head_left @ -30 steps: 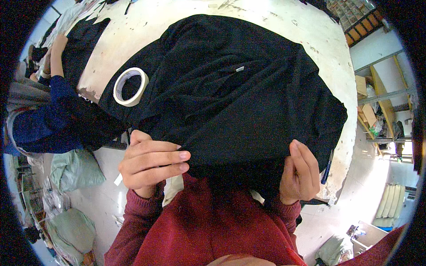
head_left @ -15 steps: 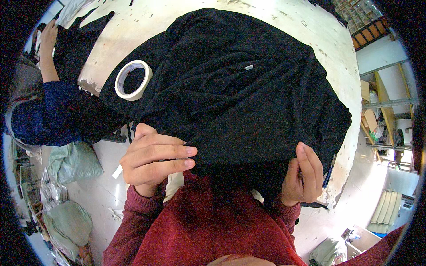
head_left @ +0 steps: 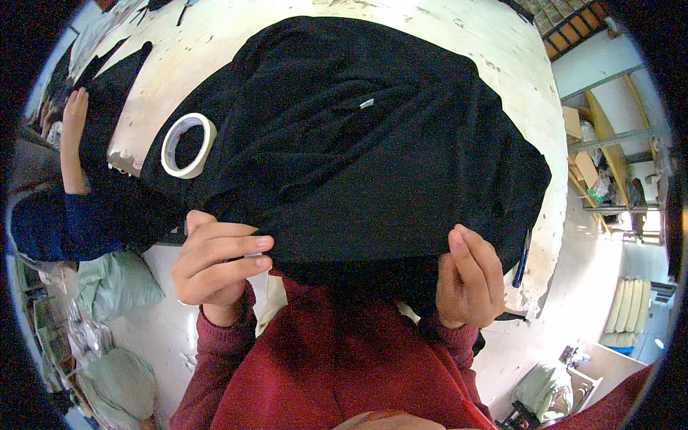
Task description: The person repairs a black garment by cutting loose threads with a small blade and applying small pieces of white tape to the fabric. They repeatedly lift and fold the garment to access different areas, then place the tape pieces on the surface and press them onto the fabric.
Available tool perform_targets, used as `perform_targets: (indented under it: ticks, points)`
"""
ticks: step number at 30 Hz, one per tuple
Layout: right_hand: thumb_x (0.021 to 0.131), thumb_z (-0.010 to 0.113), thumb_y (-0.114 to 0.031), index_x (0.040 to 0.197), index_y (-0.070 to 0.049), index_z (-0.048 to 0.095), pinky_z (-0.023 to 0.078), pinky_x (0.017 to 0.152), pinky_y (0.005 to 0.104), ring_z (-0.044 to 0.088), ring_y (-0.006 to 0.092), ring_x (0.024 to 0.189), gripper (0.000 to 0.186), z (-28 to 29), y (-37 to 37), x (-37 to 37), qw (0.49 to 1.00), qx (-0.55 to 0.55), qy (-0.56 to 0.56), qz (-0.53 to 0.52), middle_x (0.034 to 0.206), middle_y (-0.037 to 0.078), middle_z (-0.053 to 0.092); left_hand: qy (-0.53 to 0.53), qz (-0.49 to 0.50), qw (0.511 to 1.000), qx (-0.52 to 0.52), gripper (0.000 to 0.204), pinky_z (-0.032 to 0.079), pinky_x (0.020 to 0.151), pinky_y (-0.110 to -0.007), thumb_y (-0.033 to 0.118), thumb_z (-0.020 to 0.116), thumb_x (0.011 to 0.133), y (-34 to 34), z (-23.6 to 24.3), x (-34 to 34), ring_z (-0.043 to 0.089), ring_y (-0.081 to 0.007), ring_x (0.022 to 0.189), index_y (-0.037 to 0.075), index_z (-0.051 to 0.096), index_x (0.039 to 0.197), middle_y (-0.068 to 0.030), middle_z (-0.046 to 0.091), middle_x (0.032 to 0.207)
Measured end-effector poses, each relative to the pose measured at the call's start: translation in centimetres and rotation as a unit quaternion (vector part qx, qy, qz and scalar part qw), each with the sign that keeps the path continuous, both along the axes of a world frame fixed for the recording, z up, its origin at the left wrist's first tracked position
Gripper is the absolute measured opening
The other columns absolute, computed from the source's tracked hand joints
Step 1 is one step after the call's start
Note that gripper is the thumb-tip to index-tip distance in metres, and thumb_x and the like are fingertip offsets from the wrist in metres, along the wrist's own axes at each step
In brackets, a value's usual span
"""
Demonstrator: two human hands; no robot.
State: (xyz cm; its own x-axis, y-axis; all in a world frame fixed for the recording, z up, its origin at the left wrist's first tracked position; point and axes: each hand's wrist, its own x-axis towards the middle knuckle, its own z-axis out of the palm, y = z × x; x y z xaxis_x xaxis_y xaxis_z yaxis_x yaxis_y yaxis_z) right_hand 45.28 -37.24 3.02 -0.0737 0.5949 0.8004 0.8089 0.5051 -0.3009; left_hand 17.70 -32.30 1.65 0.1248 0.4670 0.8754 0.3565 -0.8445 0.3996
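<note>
A black garment lies spread and creased over the table, its near edge hanging toward me. A small white tag shows on its upper middle. My left hand pinches the near edge at the left, thumb behind and fingers in front. At the right, my right hand grips the same edge between thumb and fingers. The cloth is stretched between the two hands. A roll of masking tape rests on the garment's left part, beyond my left hand.
The pale, stained table shows around the cloth. A blue-handled tool lies at its right edge. At the left a co-worker's dark-blue sleeve and hand are over black cloth. Green sacks stand on the floor; shelves are at the right.
The view has shifted, so the table and tape sit a little further left. Both hands keep their hold on the garment's edge, which looks a bit flatter and straighter between them.
</note>
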Motion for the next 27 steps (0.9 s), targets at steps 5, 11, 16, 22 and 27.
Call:
perform_targets:
  ticks: [5, 11, 16, 22, 27]
  points:
    - [0.065, 0.068, 0.018, 0.094, 0.005, 0.07, 0.059, 0.069, 0.0352, 0.069, 0.0293, 0.082, 0.032, 0.0, -0.4, 0.0, 1.0, 0.027, -0.007, 0.005, 0.095, 0.019, 0.068, 0.008, 0.009, 1.0, 0.019, 0.01, 0.037, 0.061, -0.032, 0.018, 0.065, 0.075, 0.0, -0.1, -0.3, 0.065, -0.0218, 0.065, 0.012, 0.068, 0.067, -0.0057, 0.072, 0.078]
    - [0.067, 0.069, 0.018, 0.094, 0.005, 0.07, 0.058, 0.07, 0.0363, 0.068, 0.0286, 0.084, 0.031, -0.2, -0.7, 0.2, 0.999, 0.043, -0.014, 0.009, 0.098, 0.018, 0.067, 0.019, 0.016, 0.999, 0.039, 0.011, 0.037, 0.063, -0.031, 0.019, 0.065, 0.075, -0.2, 0.0, -0.6, 0.065, -0.0214, 0.067, 0.013, 0.068, 0.066, -0.0038, 0.071, 0.078]
    - [0.066, 0.069, 0.018, 0.094, 0.005, 0.07, 0.057, 0.071, 0.0363, 0.067, 0.0282, 0.085, 0.031, -0.2, -0.8, 0.1, 0.999, 0.036, -0.01, 0.015, 0.099, 0.018, 0.066, 0.015, 0.024, 0.998, 0.054, 0.013, 0.037, 0.062, -0.031, 0.021, 0.065, 0.075, -0.2, 0.2, -0.5, 0.065, -0.0212, 0.066, 0.014, 0.067, 0.064, -0.0032, 0.071, 0.076]
    - [0.063, 0.069, 0.018, 0.097, 0.002, 0.069, 0.054, 0.063, 0.0325, 0.065, 0.0261, 0.078, 0.037, -0.1, -0.5, 0.1, 0.999, 0.044, -0.027, -0.003, 0.098, 0.014, 0.067, 0.0, 0.021, 0.997, 0.07, 0.015, 0.036, 0.061, -0.031, 0.019, 0.066, 0.075, 0.0, 0.0, -0.7, 0.065, -0.0222, 0.063, 0.012, 0.065, 0.062, -0.0045, 0.07, 0.075]
    - [0.059, 0.069, 0.018, 0.097, 0.0, 0.07, 0.05, 0.06, 0.0307, 0.063, 0.0243, 0.074, 0.041, 0.1, -0.4, -0.1, 0.994, 0.04, -0.054, -0.091, 0.094, 0.013, 0.068, -0.04, 0.037, 0.994, 0.09, 0.013, 0.037, 0.061, -0.035, 0.017, 0.066, 0.078, 0.7, -0.6, -2.6, 0.064, -0.0253, 0.062, 0.01, 0.06, 0.068, -0.0072, 0.068, 0.074]
